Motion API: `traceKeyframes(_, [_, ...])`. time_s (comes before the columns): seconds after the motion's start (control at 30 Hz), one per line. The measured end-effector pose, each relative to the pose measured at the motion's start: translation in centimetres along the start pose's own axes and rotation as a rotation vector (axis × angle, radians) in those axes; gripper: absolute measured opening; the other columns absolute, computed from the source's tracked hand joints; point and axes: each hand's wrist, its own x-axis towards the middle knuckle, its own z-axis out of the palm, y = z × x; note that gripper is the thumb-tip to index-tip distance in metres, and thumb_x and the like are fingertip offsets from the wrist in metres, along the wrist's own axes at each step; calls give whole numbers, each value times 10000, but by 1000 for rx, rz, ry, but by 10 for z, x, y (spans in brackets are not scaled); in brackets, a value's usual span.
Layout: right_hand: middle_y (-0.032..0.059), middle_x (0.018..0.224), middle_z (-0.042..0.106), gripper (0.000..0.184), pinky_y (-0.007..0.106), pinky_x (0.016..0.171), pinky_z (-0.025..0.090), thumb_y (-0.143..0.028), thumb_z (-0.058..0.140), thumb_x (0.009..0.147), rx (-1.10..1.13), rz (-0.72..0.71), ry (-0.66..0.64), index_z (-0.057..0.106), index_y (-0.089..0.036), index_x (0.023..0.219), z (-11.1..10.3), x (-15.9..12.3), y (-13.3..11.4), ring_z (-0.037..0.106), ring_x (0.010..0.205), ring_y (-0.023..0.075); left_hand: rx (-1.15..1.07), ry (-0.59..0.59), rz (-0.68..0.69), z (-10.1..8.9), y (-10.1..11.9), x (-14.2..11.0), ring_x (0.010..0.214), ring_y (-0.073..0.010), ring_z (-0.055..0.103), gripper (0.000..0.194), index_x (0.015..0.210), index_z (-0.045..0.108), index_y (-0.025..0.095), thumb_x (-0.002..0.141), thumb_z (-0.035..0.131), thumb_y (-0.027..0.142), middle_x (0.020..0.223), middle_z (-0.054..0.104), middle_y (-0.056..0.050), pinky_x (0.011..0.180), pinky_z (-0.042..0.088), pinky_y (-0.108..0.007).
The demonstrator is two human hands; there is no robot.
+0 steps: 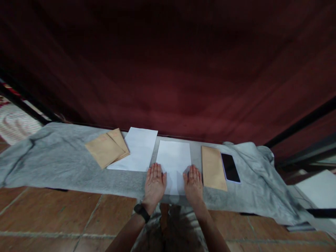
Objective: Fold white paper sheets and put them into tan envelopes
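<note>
A sheet of white paper point(173, 157) lies upright in front of me on a grey cloth. My left hand point(154, 182) rests palm up along its left edge, fingers stretched out and pointing away. On the other side, my right hand point(193, 182) lies the same way, also with its palm up and fingers extended. Neither hand holds anything. Just right of my right hand is a brown envelope point(213, 168). To the left, more white paper point(141, 148) is partly covered by several brown envelopes point(106, 149).
The grey cloth point(65, 154) covers a long, narrow surface. A phone point(231, 168) with a dark screen lies beyond the right envelope. A dark red curtain-like backdrop point(168, 91) rises behind, with dark bars at both sides. Brown floor tiles point(52, 213) show below.
</note>
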Motion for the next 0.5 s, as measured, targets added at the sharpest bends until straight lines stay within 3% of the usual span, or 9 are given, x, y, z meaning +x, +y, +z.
traceKeyframes(0.1, [194,1547,418,571,484,1168,345,-382,233,1066,89,-31,-82,369,-54,1514,7,29,-14,342,1467,263,-19,-25,91,2,14,26,1492,-251,289,574,1523,340,56,1015,291,320,1561,399,-167,1221,274,-481])
traceKeyframes(0.3, [117,1552,434,566,415,1200,296,-324,142,1061,190,-149,-239,443,-100,1485,27,111,-43,341,1469,199,-42,-184,211,21,30,104,1502,-256,259,559,1512,372,58,981,282,207,1588,360,-150,1229,243,-453])
traceKeyframes(0.4, [116,1536,455,534,432,1194,290,-293,180,1058,129,-157,-291,462,-119,1477,42,129,-42,373,1452,208,-20,-244,181,36,22,125,1496,-259,278,560,1508,385,69,974,289,208,1584,368,-148,1223,241,-465])
traceKeyframes(0.5, [95,1559,418,508,459,1199,264,-341,248,1061,59,-173,-294,448,-159,1491,55,131,-34,373,1452,239,9,-237,147,48,13,129,1499,-251,273,560,1518,374,90,989,270,242,1596,350,-130,1222,234,-465])
